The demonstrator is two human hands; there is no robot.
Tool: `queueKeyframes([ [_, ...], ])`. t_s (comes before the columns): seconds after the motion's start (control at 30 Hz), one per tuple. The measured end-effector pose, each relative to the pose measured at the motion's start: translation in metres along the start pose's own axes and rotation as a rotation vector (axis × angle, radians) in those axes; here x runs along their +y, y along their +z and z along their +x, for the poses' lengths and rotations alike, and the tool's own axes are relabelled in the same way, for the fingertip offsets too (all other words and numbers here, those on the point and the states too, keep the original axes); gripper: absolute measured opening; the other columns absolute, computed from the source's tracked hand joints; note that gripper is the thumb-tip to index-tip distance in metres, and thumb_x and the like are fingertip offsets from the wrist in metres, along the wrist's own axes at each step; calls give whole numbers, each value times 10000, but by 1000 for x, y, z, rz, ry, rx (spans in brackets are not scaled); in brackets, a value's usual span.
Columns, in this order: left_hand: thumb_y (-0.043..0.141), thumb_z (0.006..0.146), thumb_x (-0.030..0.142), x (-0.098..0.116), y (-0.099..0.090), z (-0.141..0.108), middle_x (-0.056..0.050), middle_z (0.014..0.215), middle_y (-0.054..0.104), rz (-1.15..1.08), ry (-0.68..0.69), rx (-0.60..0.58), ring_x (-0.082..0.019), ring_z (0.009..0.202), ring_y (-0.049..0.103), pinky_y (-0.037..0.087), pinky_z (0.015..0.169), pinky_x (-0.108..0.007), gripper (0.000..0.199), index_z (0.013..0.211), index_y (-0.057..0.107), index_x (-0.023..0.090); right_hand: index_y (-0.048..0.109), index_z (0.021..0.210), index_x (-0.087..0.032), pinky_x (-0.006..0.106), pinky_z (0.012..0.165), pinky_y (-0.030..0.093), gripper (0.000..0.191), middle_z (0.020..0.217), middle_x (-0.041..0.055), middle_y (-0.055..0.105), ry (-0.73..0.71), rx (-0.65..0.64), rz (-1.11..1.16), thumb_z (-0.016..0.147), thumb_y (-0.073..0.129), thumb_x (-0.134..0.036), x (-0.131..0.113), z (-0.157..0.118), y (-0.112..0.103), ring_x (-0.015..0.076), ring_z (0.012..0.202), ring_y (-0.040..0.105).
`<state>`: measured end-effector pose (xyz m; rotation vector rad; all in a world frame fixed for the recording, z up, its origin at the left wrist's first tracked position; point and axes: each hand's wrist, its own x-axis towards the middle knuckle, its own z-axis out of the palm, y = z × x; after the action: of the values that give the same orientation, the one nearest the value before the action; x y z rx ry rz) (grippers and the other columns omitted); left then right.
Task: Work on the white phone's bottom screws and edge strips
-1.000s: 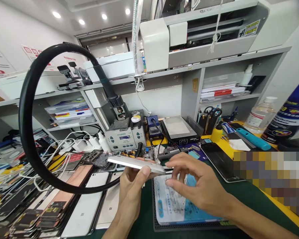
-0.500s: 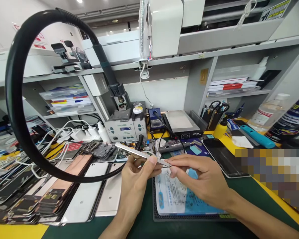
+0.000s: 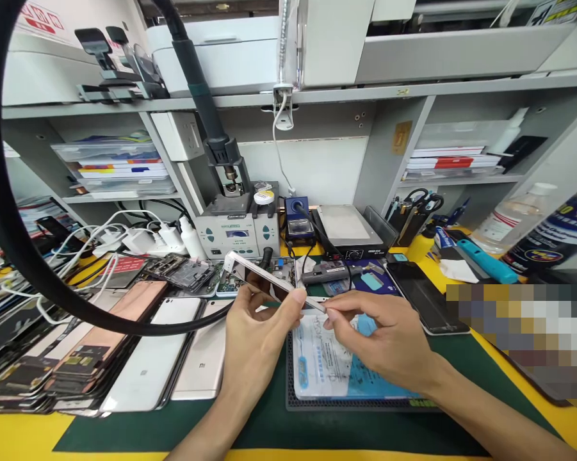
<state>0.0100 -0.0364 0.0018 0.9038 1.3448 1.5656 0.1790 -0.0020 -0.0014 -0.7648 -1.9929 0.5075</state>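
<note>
A slim white-edged smartphone (image 3: 269, 282) is held up on a slant over the bench, its dark glossy screen partly in sight. My left hand (image 3: 264, 336) grips it by the long edges, the thumb lying along the near side. At the phone's right end, my right hand (image 3: 384, 336) pinches the corner between thumb and fingers; whether a small part is also in that pinch I cannot make out. Below the hands lies a blue and white work pad (image 3: 326, 371) on a dark perforated mat (image 3: 355, 404).
Several phones, among them a white phone (image 3: 141, 362) and a gold phone (image 3: 200, 362), lie at left. A thick black hose (image 3: 77, 314) loops in front of them from the hot-air station (image 3: 237, 234). A black phone (image 3: 427, 298) and a clear bottle (image 3: 519, 218) stand to the right.
The phone has rolled so that its dark screen now shows, where before mostly its edge was seen. Both hands keep their grip. My view has shifted slightly.
</note>
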Motion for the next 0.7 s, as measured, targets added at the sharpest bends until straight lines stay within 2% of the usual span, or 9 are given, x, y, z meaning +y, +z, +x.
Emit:
queueKeyframes([
  [0.37, 824, 687, 471, -1, 0, 2, -9, 766, 649, 16, -16, 3, -226, 693, 722, 646, 595, -329, 464, 929, 594, 149, 736, 864, -174, 229, 526, 498, 125, 692, 16, 731, 168, -58, 114, 859, 611, -172, -3, -1, -2, 140, 595, 661],
  [0.7, 808, 705, 457, 1, 3, -1, -25, 808, 678, 22, 10, 26, -214, 686, 716, 645, 597, -334, 442, 957, 589, 168, 725, 863, -175, 250, 564, 526, 115, 703, 25, 723, 223, -69, 192, 849, 611, -167, 0, -1, 0, 156, 613, 666],
])
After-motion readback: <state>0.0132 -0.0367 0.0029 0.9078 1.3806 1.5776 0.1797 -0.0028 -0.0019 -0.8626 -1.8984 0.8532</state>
